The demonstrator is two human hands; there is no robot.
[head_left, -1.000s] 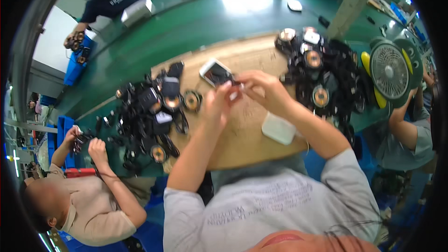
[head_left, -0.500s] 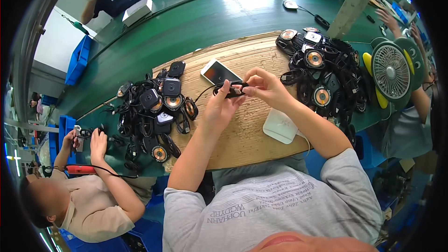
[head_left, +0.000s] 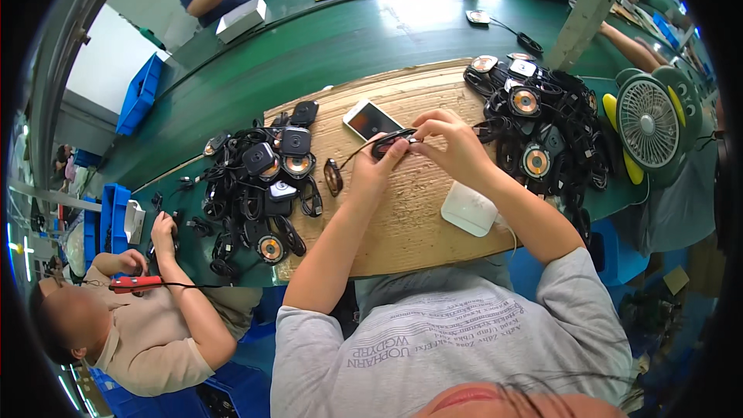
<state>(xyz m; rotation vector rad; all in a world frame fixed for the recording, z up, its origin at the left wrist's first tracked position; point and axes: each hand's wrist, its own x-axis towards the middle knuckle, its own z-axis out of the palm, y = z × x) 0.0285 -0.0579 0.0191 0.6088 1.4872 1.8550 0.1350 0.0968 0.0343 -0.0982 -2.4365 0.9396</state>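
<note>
My left hand (head_left: 374,164) holds a coiled black cable (head_left: 393,140) over the cardboard. From that cable a round charging puck (head_left: 333,177) with a copper-coloured face hangs on the left, beside my left wrist. The fingertips of my right hand (head_left: 451,145) pinch the right end of the coil; fingers partly hide what is there. Just beyond both hands lies a white phone (head_left: 371,119) with a dark screen. A white square pad (head_left: 469,209) with a cord rests under my right forearm.
Piles of cabled charging pucks lie left (head_left: 296,142) and right (head_left: 525,102) of the cardboard sheet (head_left: 387,244). A green fan (head_left: 648,120) stands far right. One puck (head_left: 478,17) sits on the green table beyond. A co-worker (head_left: 166,317) works at left, another across the table.
The puck now hangs clear of the left pile, nearer my left wrist. My left fingers have turned over the coil, and my right hand has shifted slightly right. The view has shifted a little.
</note>
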